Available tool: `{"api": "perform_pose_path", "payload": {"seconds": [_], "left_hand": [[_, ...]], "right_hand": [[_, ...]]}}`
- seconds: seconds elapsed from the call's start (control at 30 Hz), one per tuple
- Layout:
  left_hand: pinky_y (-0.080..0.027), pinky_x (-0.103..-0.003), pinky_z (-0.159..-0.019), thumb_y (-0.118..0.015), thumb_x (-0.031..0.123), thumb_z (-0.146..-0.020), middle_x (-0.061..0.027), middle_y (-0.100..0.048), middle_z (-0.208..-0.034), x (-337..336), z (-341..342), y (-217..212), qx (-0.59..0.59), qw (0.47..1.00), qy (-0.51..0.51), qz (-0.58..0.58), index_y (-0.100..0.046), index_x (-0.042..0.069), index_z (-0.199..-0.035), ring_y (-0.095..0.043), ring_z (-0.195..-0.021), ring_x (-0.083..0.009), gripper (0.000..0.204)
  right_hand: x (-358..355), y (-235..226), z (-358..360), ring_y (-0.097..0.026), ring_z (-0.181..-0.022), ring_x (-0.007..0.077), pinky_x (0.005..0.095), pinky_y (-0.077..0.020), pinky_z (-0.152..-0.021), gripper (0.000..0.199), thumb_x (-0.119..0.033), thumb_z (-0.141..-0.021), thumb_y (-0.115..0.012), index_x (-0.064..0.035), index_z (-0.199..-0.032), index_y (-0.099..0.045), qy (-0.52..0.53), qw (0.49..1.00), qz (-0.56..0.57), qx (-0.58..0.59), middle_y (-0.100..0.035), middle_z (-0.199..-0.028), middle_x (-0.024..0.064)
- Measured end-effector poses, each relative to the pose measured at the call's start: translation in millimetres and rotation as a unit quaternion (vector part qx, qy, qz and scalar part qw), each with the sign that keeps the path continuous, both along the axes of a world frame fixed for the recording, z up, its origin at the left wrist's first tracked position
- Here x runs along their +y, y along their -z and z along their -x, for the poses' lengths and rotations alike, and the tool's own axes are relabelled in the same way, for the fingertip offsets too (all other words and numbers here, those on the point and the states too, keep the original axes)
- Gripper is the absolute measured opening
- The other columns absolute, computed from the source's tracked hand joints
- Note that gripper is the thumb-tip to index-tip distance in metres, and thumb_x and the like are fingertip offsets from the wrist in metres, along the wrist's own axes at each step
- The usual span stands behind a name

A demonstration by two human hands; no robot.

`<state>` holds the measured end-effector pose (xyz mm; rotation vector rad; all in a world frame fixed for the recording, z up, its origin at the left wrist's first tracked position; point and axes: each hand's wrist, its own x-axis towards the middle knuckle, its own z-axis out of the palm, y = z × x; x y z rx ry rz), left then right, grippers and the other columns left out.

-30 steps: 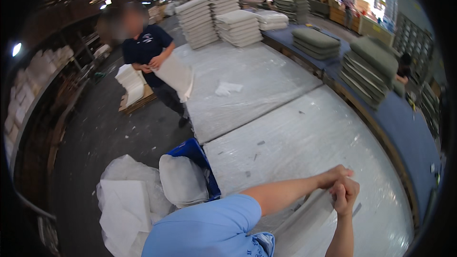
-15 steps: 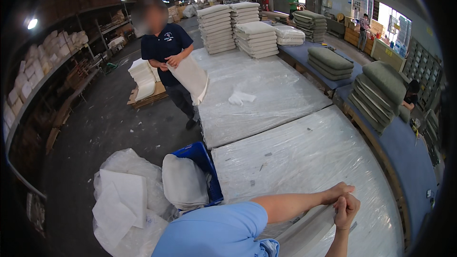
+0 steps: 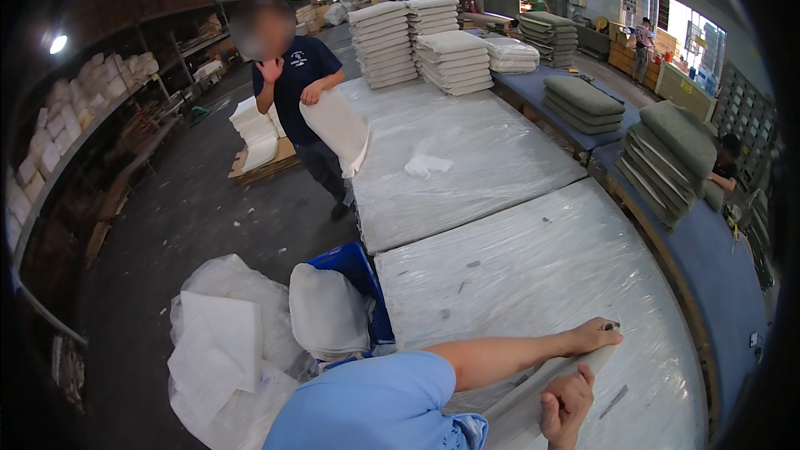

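My left arm, in a light-blue sleeve, reaches across to the right. At its end my left hand (image 3: pixel 596 336) is closed at the far corner of a folded off-white fabric piece (image 3: pixel 527 396). A small dark thing shows at its fingertips, too small to name. Nearer to me, my right hand (image 3: pixel 567 404) is beside the fabric's right edge with fingers curled; whatever it may hold is hidden. The fabric lies on a plastic-wrapped platform (image 3: pixel 533 275), and my sleeve covers part of it.
Across at the far left, a co-worker in a dark shirt (image 3: pixel 296 75) holds an off-white pad (image 3: pixel 336 129). A blue crate (image 3: pixel 379 317) with folded pads and a plastic bag (image 3: pixel 208 283) stand left. Off-white stacks (image 3: pixel 383 46) rise behind; green-grey stacks (image 3: pixel 667 158) line the blue bench (image 3: pixel 708 283).
My right hand has moved away from my left, back toward me. My left hand has stayed at the fabric's corner. The co-worker has raised one hand off the pad.
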<state>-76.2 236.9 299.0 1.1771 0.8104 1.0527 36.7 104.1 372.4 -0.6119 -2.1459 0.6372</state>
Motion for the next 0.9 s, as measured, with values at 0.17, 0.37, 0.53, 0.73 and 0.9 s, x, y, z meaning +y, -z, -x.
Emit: {"api": "perform_pose_path", "payload": {"seconds": [0.17, 0.37, 0.53, 0.73, 0.9], "left_hand": [[-0.044, -0.035, -0.061, -0.069, 0.038, -0.092, -0.0011, -0.062, -0.073, 14, 3, 11, 0.004, 0.995, -0.099, -0.011, -0.069, 0.008, -0.084, -0.054, -0.063, -0.0134, 0.030], [-0.050, -0.039, -0.062, -0.068, 0.038, -0.087, -0.0092, -0.067, -0.076, 37, 71, 14, -0.055, 0.963, -0.254, 0.067, -0.070, 0.002, -0.087, -0.064, -0.067, -0.0203, 0.036], [-0.049, -0.042, -0.069, -0.069, 0.046, -0.083, -0.0137, -0.069, -0.084, 17, 118, 26, -0.098, 0.890, -0.407, 0.183, -0.071, -0.001, -0.090, -0.064, -0.075, -0.0244, 0.048], [-0.050, -0.044, -0.077, -0.068, 0.048, -0.083, -0.0162, -0.069, -0.093, -25, 151, 46, -0.145, 0.826, -0.495, 0.228, -0.071, -0.003, -0.102, -0.064, -0.084, -0.0287, 0.055], [-0.049, -0.044, -0.088, -0.067, 0.047, -0.085, -0.0168, -0.069, -0.110, -48, 165, 61, -0.184, 0.770, -0.553, 0.259, -0.069, -0.006, -0.113, -0.062, -0.102, -0.0284, 0.060]], "right_hand": [[-19, 26, -6, -0.064, -0.109, 0.0333, 0.0511, -0.0410, -0.112, 0.045, -0.040, -0.105, -0.055, 0.0029, -0.116, -0.063, 0.116, 0.989, 0.020, 0.087, -0.067, -0.118, 0.0191], [-122, 106, -80, -0.048, -0.144, 0.0356, 0.0508, -0.0392, -0.119, 0.061, -0.040, -0.113, -0.047, 0.0055, -0.153, -0.045, 0.178, 0.918, 0.312, 0.167, -0.052, -0.153, 0.0245], [-178, 136, -96, -0.048, -0.145, 0.0364, 0.0511, -0.0386, -0.119, 0.067, -0.048, -0.112, -0.046, 0.0033, -0.155, -0.043, 0.290, 0.890, 0.325, 0.132, -0.049, -0.156, 0.0257], [-121, 144, -86, -0.052, -0.137, 0.0367, 0.0519, -0.0399, -0.116, 0.066, -0.051, -0.110, -0.045, 0.0013, -0.150, -0.045, 0.368, 0.906, 0.174, 0.110, -0.051, -0.150, 0.0251], [-41, 132, -93, -0.069, -0.094, 0.0315, 0.0465, -0.0495, -0.092, 0.062, -0.052, -0.106, -0.048, 0.0052, -0.105, -0.070, 0.411, 0.883, 0.083, 0.210, -0.071, -0.101, 0.0175]]}}
